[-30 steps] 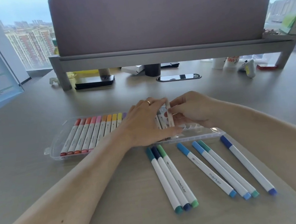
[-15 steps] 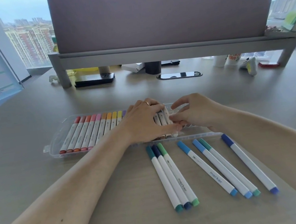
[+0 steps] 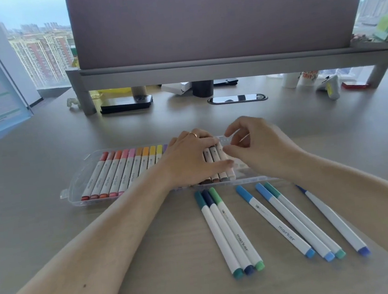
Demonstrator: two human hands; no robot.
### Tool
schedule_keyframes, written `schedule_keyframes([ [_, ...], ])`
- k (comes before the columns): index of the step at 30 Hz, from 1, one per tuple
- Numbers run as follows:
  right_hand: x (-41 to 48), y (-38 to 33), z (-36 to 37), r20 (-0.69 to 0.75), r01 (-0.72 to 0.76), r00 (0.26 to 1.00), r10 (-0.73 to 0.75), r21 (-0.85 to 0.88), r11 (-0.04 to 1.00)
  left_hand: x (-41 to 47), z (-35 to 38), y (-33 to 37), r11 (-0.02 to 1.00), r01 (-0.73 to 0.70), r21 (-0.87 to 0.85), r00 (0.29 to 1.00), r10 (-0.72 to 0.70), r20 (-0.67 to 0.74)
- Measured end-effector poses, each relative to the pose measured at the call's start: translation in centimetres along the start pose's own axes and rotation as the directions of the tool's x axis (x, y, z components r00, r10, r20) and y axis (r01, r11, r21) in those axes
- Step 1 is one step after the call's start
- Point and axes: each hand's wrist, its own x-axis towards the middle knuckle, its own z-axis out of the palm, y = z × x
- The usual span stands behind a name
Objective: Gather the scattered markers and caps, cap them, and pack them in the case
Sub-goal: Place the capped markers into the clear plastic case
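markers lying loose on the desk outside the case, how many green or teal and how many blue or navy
green or teal markers: 3
blue or navy markers: 4
total: 7

I read "marker" printed along the green marker [image 3: 236, 229] and light-blue marker [image 3: 275, 222] on the desk [image 3: 40, 222], and on pink markers [image 3: 119, 176] in the case [image 3: 77, 183].

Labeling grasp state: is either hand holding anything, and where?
Nothing gripped. Left hand lies flat on cased markers; right hand hovers beside it, apparently empty.
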Motion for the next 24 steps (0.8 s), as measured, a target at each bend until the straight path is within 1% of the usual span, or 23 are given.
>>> schedule_keyframes([
  [1, -1.1, -1.0, -0.4, -0.011, 0.049, 0.999, -0.049, 0.012, 0.999, 0.1, 0.0, -0.1, 0.999, 0.005, -0.034, 1.0, -0.005, -0.005],
  [2, -2.3, -2.0, -0.8, 0.052, 0.097, 0.994, -0.098, 0.013, 0.995, 0.1, -0.1, -0.3, 0.997, 0.012, -0.074, 1.0, -0.013, -0.009],
  [3, -3.5, -3.1, -1.0, 0.173, 0.134, 0.976, -0.13, -0.011, 0.991, 0.1, -0.1, -0.4, 0.993, 0.021, -0.115, 1.0, -0.023, -0.017],
  [4, -4.6, -4.1, -1.1, 0.313, 0.159, 0.94, -0.132, -0.06, 0.986, 0.1, -0.1, -0.5, 0.989, 0.026, -0.142, 0.999, -0.03, -0.029],
  [5, -5.3, -4.7, -0.9, 0.421, 0.18, 0.899, -0.118, -0.111, 0.977, 0.1, -0.1, -0.6, 0.988, 0.028, -0.152, 0.999, -0.034, -0.038],
  [6, -5.9, -5.1, -0.7, 0.473, 0.199, 0.875, -0.107, -0.149, 0.969, 0.1, 0.0, -0.6, 0.988, 0.03, -0.15, 0.999, -0.036, -0.037],
  [7, -6.0, -5.2, -0.5, 0.477, 0.209, 0.873, -0.103, -0.173, 0.963, 0.1, 0.0, -0.5, 0.989, 0.031, -0.144, 0.999, -0.036, -0.031],
  [10, -5.7, -5.1, -0.4, 0.423, 0.209, 0.901, -0.096, -0.229, 0.951, 0.0, 0.0, -0.4, 0.99, 0.022, -0.14, 0.999, -0.026, -0.027],
  [15, -6.0, -5.4, -0.4, 0.413, 0.25, 0.904, -0.11, -0.301, 0.92, -0.2, 0.0, -0.4, 0.99, 0.02, -0.141, 0.999, -0.026, -0.041],
  [18, -5.9, -5.6, -0.3, 0.424, 0.246, 0.901, -0.09, -0.329, 0.912, -0.2, -0.1, -0.2, 0.99, 0.02, -0.14, 0.999, -0.026, -0.037],
  [22, -5.2, -5.4, -0.6, 0.443, 0.175, 0.895, -0.054, -0.237, 0.956, -0.3, -0.2, -0.2, 0.989, 0.022, -0.149, 0.999, -0.028, -0.04],
  [24, -4.3, -5.1, -1.1, 0.459, 0.084, 0.888, -0.018, -0.124, 0.989, -0.2, -0.4, -0.2, 0.989, 0.02, -0.146, 1.0, -0.023, -0.014],
])
